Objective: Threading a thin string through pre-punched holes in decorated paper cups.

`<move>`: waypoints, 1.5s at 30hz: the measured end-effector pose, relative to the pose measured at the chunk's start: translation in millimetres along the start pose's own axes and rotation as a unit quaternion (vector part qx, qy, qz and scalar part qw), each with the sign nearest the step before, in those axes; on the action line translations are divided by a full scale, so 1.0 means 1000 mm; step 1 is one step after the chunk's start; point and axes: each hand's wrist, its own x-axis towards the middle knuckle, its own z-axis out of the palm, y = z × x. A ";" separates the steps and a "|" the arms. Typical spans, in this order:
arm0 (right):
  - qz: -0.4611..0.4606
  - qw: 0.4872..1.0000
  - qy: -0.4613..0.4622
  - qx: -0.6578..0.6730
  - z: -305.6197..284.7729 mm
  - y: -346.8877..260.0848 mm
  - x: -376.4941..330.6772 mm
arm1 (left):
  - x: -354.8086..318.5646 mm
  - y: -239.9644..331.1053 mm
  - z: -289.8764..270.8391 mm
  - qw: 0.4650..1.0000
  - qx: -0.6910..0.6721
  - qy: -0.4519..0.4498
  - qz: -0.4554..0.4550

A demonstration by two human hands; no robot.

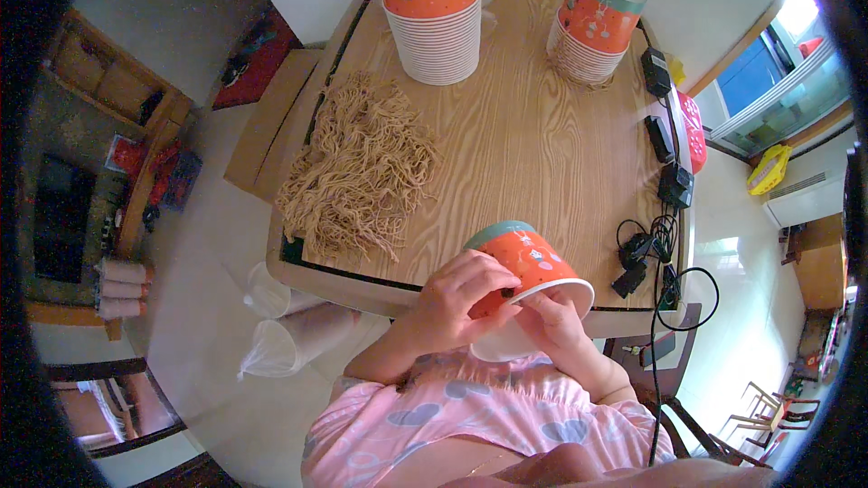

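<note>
An orange paper bucket (533, 256) with a green band and white rim is tilted on its side at the near table edge, its mouth facing me. My left hand (463, 296) grips its outer wall, fingertips pinched close to the rim. Reaching into the mouth, my right hand (553, 318) holds the rim from the inside; some of its fingers are hidden. A small dark spot shows at the left fingertips, too small to name. Left of the bucket lies a tangled heap of tan cords (362, 167).
A tall stack of nested paper buckets (434, 36) stands at the far left of the wooden table (506, 126). A shorter stack (597, 23) at the far right has cord around its base. Black adapters (676, 185) and cables line the right edge. Bagged buckets (289, 339) lie on the floor.
</note>
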 end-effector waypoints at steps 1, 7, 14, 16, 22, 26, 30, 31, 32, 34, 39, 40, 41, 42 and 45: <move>-0.011 1.000 -0.002 0.002 -0.002 0.002 0.002 | 0.000 0.000 0.000 1.000 0.000 0.000 0.000; 0.005 0.996 -0.054 0.077 -0.019 0.008 0.010 | 0.000 0.001 0.001 1.000 0.013 0.012 -0.008; 0.066 0.996 0.031 0.045 -0.019 0.011 0.000 | -0.001 -0.001 0.004 1.000 0.011 0.024 -0.011; 0.074 0.996 0.001 0.055 -0.020 0.007 0.002 | -0.001 -0.003 0.006 0.999 0.016 0.032 -0.018; 0.068 0.997 0.031 0.024 -0.005 -0.002 0.005 | 0.002 -0.001 0.005 0.996 0.036 0.059 -0.054; 0.075 0.996 -0.014 0.047 0.004 -0.005 0.004 | 0.002 0.001 0.005 0.996 0.036 0.053 -0.059; 0.074 0.997 0.007 0.020 0.005 -0.005 0.004 | 0.001 0.001 0.005 0.997 0.029 0.049 -0.059; 0.074 0.997 0.006 0.020 0.006 -0.005 0.004 | 0.000 0.000 0.006 0.997 0.029 0.050 -0.059; 0.078 0.997 0.004 0.025 0.007 -0.005 0.003 | 0.000 0.000 0.006 0.997 0.025 0.052 -0.058; 0.081 0.996 0.001 0.029 0.007 -0.005 0.003 | -0.001 0.000 0.007 0.997 0.021 0.054 -0.057; 0.084 0.992 -0.041 0.082 -0.003 0.000 0.007 | -0.001 0.001 0.006 0.998 0.026 0.042 -0.047; 0.084 0.992 -0.041 0.082 -0.001 0.000 0.006 | 0.000 0.001 0.006 0.998 0.026 0.042 -0.047; 0.081 0.995 -0.012 0.059 0.002 -0.001 0.005 | 0.000 0.001 0.006 0.998 0.018 0.042 -0.052; 0.077 0.996 0.018 0.036 0.003 -0.002 0.004 | 0.000 0.001 0.006 0.997 0.009 0.041 -0.057; 0.070 0.997 0.028 0.027 0.000 0.001 0.004 | 0.003 0.002 0.001 0.998 0.013 0.031 -0.058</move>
